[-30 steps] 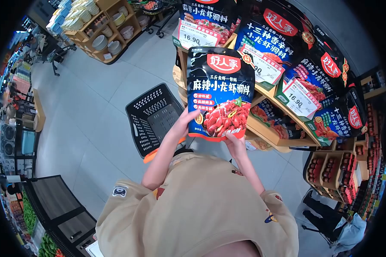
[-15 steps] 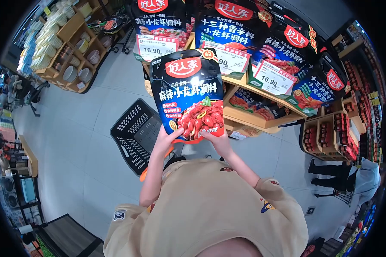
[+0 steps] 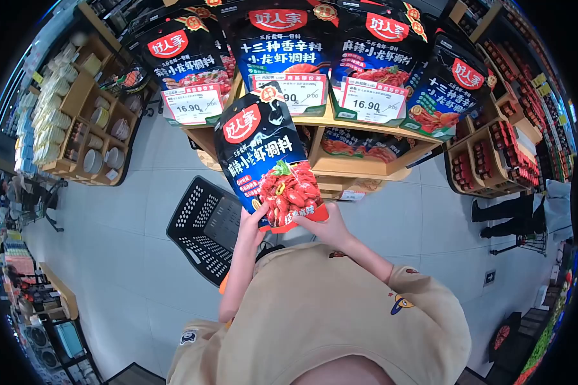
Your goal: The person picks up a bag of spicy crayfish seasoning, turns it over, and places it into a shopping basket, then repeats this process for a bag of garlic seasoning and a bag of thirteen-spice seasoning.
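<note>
Head view: gripping glossy black-and-blue plastic pouch with red food print by bottom end, left hand at 7 o'clock, right hand at 5, long axis toward 11.

Beige top; small cartoon patches on both sleeves.
</note>
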A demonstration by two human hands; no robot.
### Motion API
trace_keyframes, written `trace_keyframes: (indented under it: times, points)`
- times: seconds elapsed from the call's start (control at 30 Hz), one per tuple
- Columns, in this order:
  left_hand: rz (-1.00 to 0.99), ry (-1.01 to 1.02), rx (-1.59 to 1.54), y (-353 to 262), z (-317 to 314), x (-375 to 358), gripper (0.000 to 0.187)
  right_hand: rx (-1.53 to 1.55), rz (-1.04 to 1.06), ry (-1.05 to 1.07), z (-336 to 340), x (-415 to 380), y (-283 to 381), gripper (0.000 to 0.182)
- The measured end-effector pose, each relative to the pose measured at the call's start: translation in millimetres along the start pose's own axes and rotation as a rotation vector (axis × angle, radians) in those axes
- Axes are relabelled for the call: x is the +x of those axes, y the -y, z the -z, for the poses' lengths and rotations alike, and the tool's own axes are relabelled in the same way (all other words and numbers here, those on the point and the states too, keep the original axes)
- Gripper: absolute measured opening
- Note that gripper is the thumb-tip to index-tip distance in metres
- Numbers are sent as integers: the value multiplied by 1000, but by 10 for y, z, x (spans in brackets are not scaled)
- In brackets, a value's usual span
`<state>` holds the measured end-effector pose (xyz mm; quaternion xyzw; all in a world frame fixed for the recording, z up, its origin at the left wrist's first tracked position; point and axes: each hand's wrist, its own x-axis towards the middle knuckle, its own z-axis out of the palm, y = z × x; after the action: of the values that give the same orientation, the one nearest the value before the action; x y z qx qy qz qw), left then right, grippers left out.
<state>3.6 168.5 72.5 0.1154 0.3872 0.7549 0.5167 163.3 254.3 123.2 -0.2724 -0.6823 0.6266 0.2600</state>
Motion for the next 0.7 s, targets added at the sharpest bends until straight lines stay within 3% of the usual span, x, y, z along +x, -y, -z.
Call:
trace_keyframes:
  times: [0.17, 0.37, 0.5, 0.6, 0.7]
  points:
    - [-27, 17, -30, 51, -187, 52, 51, -104, 89, 60, 284, -55, 219, 28]
    - [-202, 68, 250, -45, -644, 156, 46, 348, 52, -17, 764, 49, 297, 49]
    - [-394, 121, 494, -93, -1088, 225, 31, 315, 118, -118, 1025, 154, 438, 44]
    - [-401, 195, 602, -168, -1344, 360, 30, 265, 239, -194, 1267, 240, 603, 35]
    - [-597, 311, 744, -310, -1685, 554, 20, 208, 365, -301, 1495, 380, 759, 28]
